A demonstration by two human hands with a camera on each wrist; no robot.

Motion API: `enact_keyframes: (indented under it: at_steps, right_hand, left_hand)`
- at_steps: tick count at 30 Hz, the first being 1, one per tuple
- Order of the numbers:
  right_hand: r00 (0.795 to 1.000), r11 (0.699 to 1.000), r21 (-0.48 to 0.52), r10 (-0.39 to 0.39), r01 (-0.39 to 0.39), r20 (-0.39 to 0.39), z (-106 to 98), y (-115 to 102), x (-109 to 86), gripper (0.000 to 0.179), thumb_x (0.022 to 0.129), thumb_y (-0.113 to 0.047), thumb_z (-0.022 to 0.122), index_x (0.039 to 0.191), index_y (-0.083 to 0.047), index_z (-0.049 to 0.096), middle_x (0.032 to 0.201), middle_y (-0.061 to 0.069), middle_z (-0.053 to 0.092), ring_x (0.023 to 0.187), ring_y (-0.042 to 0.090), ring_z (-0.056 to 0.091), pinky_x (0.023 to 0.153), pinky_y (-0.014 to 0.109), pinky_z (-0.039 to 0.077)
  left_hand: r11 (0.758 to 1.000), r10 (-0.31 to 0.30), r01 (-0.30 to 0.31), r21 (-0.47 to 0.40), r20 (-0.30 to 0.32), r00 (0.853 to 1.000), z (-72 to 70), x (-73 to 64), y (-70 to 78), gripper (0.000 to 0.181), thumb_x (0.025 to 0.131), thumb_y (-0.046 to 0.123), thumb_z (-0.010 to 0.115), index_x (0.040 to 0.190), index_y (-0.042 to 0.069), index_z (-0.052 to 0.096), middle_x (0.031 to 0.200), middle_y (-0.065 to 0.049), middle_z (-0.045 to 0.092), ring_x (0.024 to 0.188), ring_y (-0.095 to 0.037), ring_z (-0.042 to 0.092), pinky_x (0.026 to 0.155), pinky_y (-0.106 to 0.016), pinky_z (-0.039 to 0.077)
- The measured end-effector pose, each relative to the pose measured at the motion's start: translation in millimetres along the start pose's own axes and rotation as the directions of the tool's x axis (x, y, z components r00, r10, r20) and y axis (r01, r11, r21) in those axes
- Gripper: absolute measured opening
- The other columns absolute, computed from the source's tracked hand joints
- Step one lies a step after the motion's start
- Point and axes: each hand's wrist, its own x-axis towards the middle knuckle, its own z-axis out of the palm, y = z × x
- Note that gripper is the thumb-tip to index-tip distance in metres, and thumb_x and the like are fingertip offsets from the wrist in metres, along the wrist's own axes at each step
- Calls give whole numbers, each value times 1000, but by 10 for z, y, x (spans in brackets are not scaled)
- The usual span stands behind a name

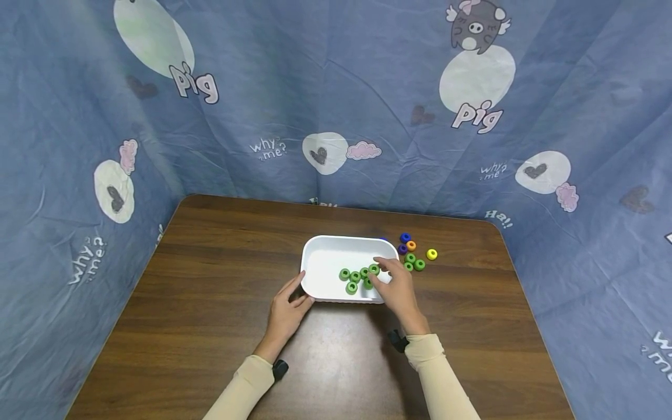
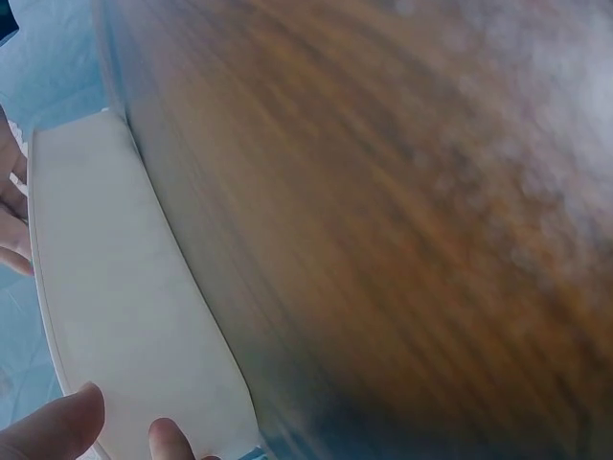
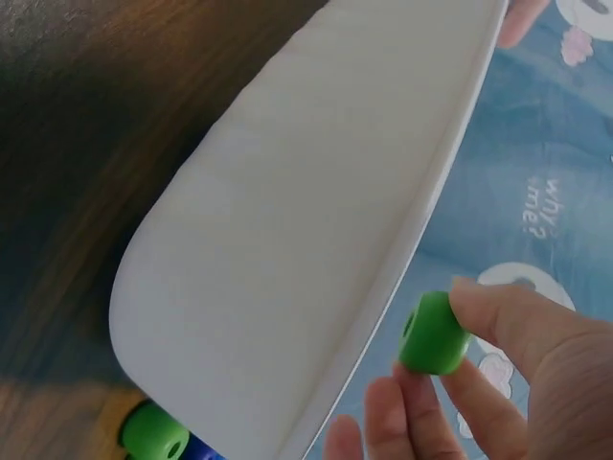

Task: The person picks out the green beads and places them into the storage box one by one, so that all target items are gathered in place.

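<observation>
A white rectangular tray [image 1: 331,254] holds several green beads [image 1: 352,287] in its right half. Over that half, my right hand [image 1: 399,291] pinches a green bead [image 3: 436,333] between thumb and fingers, above the rim in the right wrist view. My left hand [image 1: 286,315] holds the tray's near left corner, with its thumb [image 2: 62,422] at the rim and a fingertip [image 2: 168,441] against the outer wall in the left wrist view. The rest of the left hand is out of that view.
To the right of the tray lie more green beads [image 1: 419,265], a yellow bead [image 1: 431,254], an orange bead [image 1: 411,245] and several blue or purple ones [image 1: 405,238]. Part of one is hidden behind the tray. The wooden table [image 1: 220,262] meets a blue printed curtain [image 1: 252,105].
</observation>
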Motion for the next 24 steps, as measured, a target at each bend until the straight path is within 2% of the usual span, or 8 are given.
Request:
enact_keyframes:
  at_steps: [3, 6, 10, 16, 24]
  right_hand:
    - [999, 999, -35, -27, 28, 19, 17, 22, -3, 35, 82, -12, 80, 115, -3, 73, 96, 15, 71, 91, 31, 67, 78, 40, 58]
    - [998, 997, -59, -48, 50, 39, 34, 44, -4, 32, 81, -13, 81, 111, -2, 74, 94, 14, 71, 87, 30, 68, 73, 36, 57]
    - [995, 995, -66, -67, 72, 74, 67, 72, -2, 29, 80, -12, 81, 107, -1, 75, 91, 15, 71, 82, 29, 68, 70, 35, 59]
    - [988, 993, -75, -78, 89, 130, 134, 116, -8, 31, 80, -9, 81, 109, -3, 75, 87, 13, 68, 79, 29, 67, 67, 32, 59]
    - [979, 994, -80, -61, 78, 195, 150, 80, -19, 26, 82, -10, 79, 108, -5, 76, 89, 10, 68, 79, 24, 65, 71, 31, 58]
  left_hand:
    - [1000, 5, -5, 0, 10, 1000, -21, -43, 140, 63, 85, -10, 71, 144, -1, 52, 150, -27, 46, 136, -41, 51, 103, -45, 56]
    - [1000, 19, -19, 17, 12, 1000, -30, -66, 203, 62, 85, -11, 70, 144, -3, 51, 149, -29, 46, 134, -45, 51, 102, -44, 57]
    - [999, 31, -31, 39, 9, 999, -26, -68, 203, 62, 85, -12, 69, 144, -5, 50, 149, -32, 45, 133, -49, 51, 101, -43, 58]
    - [1000, 9, -9, 22, 11, 1000, -41, -70, 201, 62, 87, -9, 70, 145, -2, 51, 151, -28, 45, 134, -44, 52, 103, -44, 56]
    - [1000, 0, -1, 29, 12, 1000, -38, -79, 219, 61, 87, -9, 70, 145, 0, 52, 151, -27, 45, 137, -42, 49, 104, -44, 56]
